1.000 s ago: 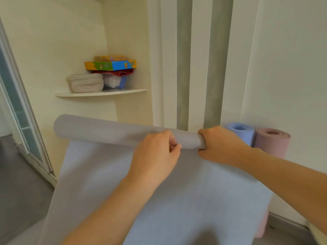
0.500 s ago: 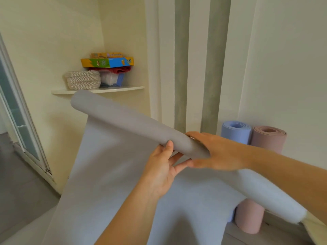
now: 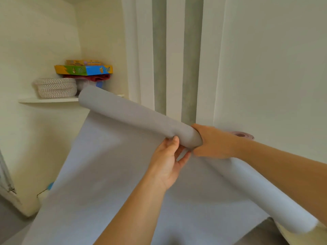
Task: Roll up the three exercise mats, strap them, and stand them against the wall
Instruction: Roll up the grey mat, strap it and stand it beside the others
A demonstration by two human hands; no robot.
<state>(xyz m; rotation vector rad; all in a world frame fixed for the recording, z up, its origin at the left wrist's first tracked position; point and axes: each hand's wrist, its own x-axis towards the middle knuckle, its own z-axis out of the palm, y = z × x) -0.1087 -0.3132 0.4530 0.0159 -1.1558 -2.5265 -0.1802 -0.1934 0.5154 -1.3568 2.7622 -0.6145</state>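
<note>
Grey foam exercise mat (image 3: 138, 117), part-rolled, held aloft mid-frame, slanting upper left to lower right, loose sheet hanging below. Right hand (image 3: 214, 142): fingers clamped round the roll, likely to stop it unwinding. Left hand (image 3: 168, 160): fingers apart, thumb steadying the roll. Pink rolled mat (image 3: 242, 134) stands behind, right of centre.

Item: grey mat (image 3: 134, 117), partly rolled, the roll held slantwise in the air with its upper end near the corner shelf (image 3: 47, 100) and its loose sheet hanging below. Right hand (image 3: 214, 142) wraps the roll's lower end; left hand (image 3: 168, 161) sits just beside it, thumb against the roll and fingers (image 3: 184, 156) loosely spread beneath. Surroundings: a rolled pink mat (image 3: 242, 134), only its top visible behind the right wrist, by the pale wall (image 3: 274, 68); on the shelf, a woven basket (image 3: 56, 87) beside stacked colourful boxes (image 3: 85, 69).
</note>
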